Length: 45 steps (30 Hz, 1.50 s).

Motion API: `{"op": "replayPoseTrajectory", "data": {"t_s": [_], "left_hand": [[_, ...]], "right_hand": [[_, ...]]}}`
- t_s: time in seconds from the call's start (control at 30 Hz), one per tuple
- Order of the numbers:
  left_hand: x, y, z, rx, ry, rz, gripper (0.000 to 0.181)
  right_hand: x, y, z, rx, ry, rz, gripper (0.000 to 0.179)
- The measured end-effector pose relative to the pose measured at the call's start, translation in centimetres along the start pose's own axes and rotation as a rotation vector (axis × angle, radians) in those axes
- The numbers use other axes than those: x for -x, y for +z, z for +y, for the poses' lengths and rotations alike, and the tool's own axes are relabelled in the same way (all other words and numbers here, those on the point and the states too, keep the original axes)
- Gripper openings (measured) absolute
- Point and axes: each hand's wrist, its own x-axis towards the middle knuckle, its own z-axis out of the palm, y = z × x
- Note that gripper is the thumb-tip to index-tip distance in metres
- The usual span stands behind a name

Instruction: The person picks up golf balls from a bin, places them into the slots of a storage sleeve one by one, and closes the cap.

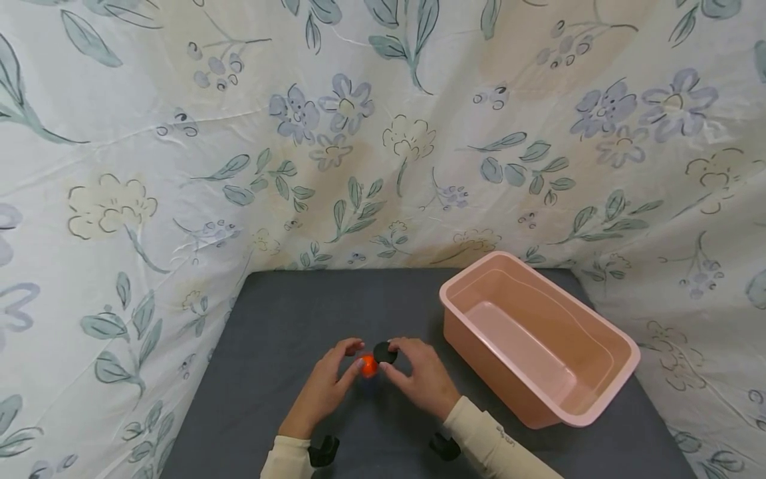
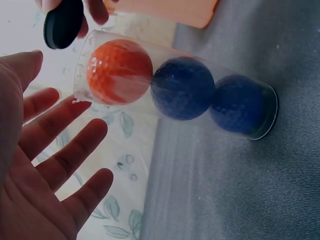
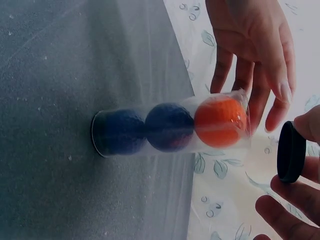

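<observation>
A clear plastic tube (image 2: 273, 112) stands upright on the dark table, its top uncovered. Stacked inside are an orange golf ball (image 2: 120, 71) at the top and two blue golf balls (image 2: 182, 88) (image 3: 125, 131) below it. My left hand (image 1: 326, 389) is beside the tube's upper end with fingers spread loosely, thumb near the rim, holding nothing. In my right hand (image 1: 421, 379), a round black cap (image 3: 291, 152) is pinched between thumb and fingers. The cap is tilted, with its hollow side facing the tube's mouth, a short gap away.
To the right of my hands sits a pink plastic bin (image 1: 517, 339), nothing visible inside it. Dark cloth covers the table (image 1: 293, 319). A floral curtain (image 1: 353, 243) hangs along its back and sides.
</observation>
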Motion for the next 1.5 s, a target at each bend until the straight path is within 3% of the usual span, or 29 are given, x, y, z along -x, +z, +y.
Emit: {"op": "replayPoseTrajectory", "data": {"t_s": [0.33,0.6,0.97,1.2,1.37,1.5], "left_hand": [[-0.1,0.3,-0.2,0.014,-0.002,0.001,0.040],[0.1,0.3,-0.1,0.021,-0.033,0.002,0.038],[0.2,0.8,-0.3,0.000,-0.020,-0.007,0.035],[0.8,1.0,-0.4,0.008,0.029,0.004,0.035],[1.2,1.0,0.0,-0.074,0.062,0.055,0.036],[1.0,0.9,0.4,-0.138,0.088,0.080,0.036]], "right_hand": [[0.1,1.1,-0.7,0.081,-0.128,-0.018,0.034],[0.2,1.6,-0.9,0.076,-0.109,-0.050,0.034],[0.8,2.5,-0.8,0.071,-0.082,-0.094,0.035],[1.9,3.3,-0.7,0.095,-0.144,-0.015,0.041],[3.3,4.3,-0.2,0.213,-0.246,0.079,0.045],[3.6,4.7,0.3,0.260,-0.265,0.112,0.048]]}}
